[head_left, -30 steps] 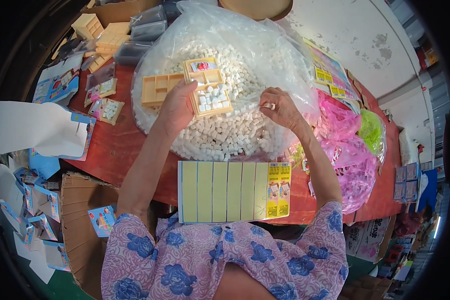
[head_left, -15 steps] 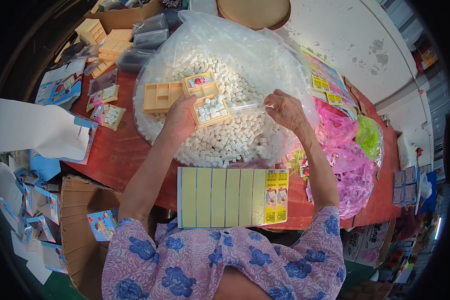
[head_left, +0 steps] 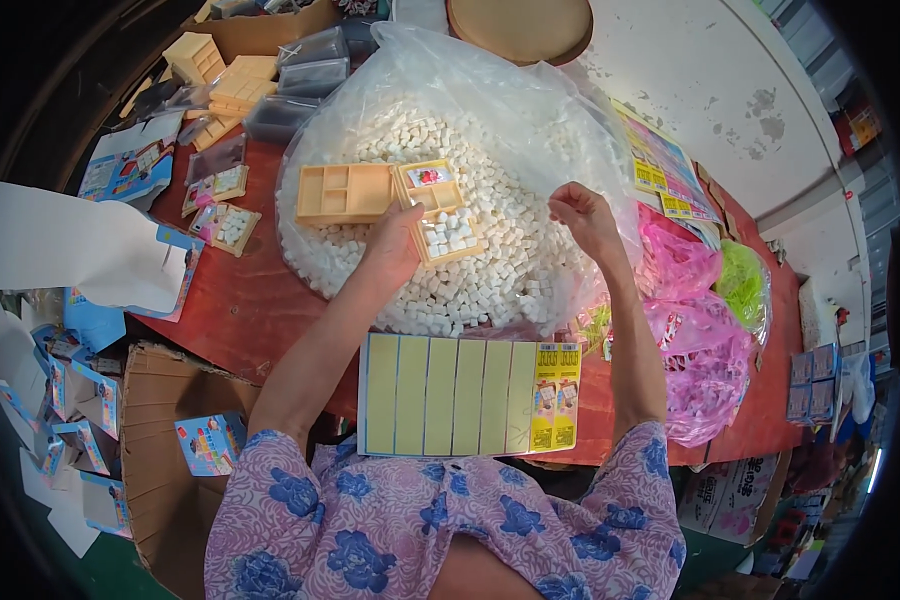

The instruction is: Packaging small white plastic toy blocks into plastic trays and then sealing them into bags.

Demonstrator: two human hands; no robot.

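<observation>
My left hand grips a small cream compartment tray by its near left side, above the open bag. White cubes fill the tray's lower compartment, and a small packet with a red picture lies in an upper one. Behind it, another cream tray, with bare compartments, rests on the loose cubes in the clear plastic bag. My right hand hangs over the bag's right side, apart from the tray. Its fingers are pinched together, and what they hold, if anything, does not show.
A yellow label sheet lies at the red table's near edge. Pink bags and a green bag stand at the right. Cream trays, dark clear cases and two filled trays sit at the left.
My right hand has moved up and right, away from the tray. The clear strip that stretched between them no longer shows. My left hand and its tray have shifted slightly right and tilted.
</observation>
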